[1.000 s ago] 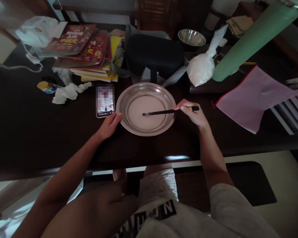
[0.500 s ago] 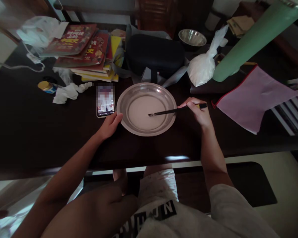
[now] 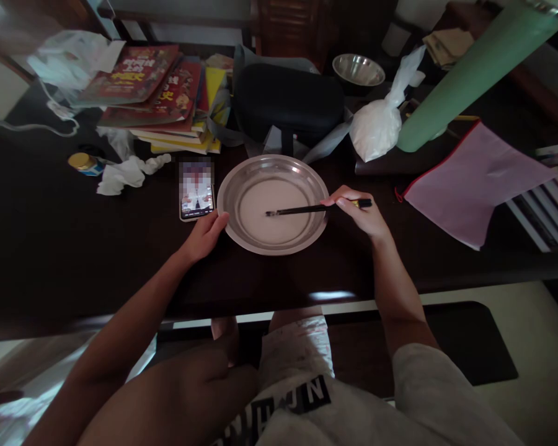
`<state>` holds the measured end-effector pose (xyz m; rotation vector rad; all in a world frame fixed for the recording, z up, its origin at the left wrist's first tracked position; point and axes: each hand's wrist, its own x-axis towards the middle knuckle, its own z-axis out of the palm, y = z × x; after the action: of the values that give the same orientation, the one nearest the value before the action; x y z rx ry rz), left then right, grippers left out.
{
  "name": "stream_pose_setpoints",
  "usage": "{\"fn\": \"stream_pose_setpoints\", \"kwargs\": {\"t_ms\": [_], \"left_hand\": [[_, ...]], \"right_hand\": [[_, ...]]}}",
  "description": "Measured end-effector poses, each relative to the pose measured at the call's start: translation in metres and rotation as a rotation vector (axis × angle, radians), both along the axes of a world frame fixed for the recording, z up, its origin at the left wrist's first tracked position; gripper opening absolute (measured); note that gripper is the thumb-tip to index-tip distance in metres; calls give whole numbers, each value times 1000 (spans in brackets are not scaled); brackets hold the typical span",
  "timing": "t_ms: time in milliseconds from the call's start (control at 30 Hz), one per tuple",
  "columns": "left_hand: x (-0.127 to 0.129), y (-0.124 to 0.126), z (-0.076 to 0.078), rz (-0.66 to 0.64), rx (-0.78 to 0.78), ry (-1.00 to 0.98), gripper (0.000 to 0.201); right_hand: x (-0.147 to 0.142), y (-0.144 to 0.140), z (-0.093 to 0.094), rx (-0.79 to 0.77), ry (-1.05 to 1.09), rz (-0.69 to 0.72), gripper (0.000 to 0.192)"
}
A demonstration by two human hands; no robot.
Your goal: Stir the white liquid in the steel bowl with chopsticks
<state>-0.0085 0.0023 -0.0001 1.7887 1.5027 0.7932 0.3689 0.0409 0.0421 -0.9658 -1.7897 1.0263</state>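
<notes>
A wide, shallow metal basin [image 3: 273,248] stands on the dark table in front of me. Inside it lies a whitish, smooth substance [image 3: 274,226], perhaps a liquid or batter. My left hand [image 3: 205,236] grips the basin's left rim, thumb on top and the fingers mostly hidden beneath. Closed around a pair of black chopsticks [image 3: 302,209], my right hand [image 3: 356,210] is at the basin's right rim. The chopstick tips touch the whitish substance near the middle. A phone [image 3: 196,192] with a lit screen lies just left of the basin.
Behind the basin sits a black case [image 3: 291,99]. Red and yellow books [image 3: 144,93], crumpled tissue [image 3: 123,175] and a small jar [image 3: 84,164] are at left. To the right are a tied bag of white powder [image 3: 376,130], a green cylinder [image 3: 474,74] and a pink pouch [image 3: 474,179].
My right hand has moved left with the chopsticks, and their tips have shifted left across the whitish substance. My left hand stays on the rim.
</notes>
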Motion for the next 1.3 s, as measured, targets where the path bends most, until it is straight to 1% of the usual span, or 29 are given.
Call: {"fn": "stream_pose_setpoints", "kwargs": {"t_ms": [133,167,300,333,467,500,633,667,800,833,967,1000,1067,1133,1167,1300], "left_hand": [[0,0,-1,1,-1,-9,68],[-1,0,-2,0,-1,-10,68],[-2,1,-5,12,-7,-5,70],[-2,1,-5,14,-9,-6,72],[-2,0,-4,10,-9,-20,77],[-1,0,-3,11,-7,-20,76],[0,1,-2,21,1,-5,74],[0,1,-2,21,-2,2,75],[0,0,-1,12,-18,18,78],[0,0,-1,10,-20,16,78],[1,0,0,22,-13,0,79],[1,0,0,22,-11,-4,79],[1,0,0,15,-8,-9,80],[1,0,1,6,-8,-12,80],[1,0,1,4,-10,-10,80],[1,-1,1,14,-19,0,79]], "right_hand": [[2,0,0,30,48,-105,23],[2,0,0,26,57,-110,24],[2,0,-2,-6,10,-2,23],[2,0,-2,1,0,3,23],[2,0,0,43,29,-115,26],[2,0,0,36,34,-122,28],[0,-1,1,-8,-5,-12,26],[0,-1,1,-2,-11,-8,25],[1,-1,1,30,27,-116,26],[1,-1,1,22,29,-120,27],[0,-1,2,-10,-3,-9,25],[0,-1,2,-4,-2,-5,24],[0,-1,1,15,19,-54,23],[1,-1,1,20,37,-106,25],[1,-1,1,16,36,-109,27],[1,-1,0,-6,-13,-29,27]]}}
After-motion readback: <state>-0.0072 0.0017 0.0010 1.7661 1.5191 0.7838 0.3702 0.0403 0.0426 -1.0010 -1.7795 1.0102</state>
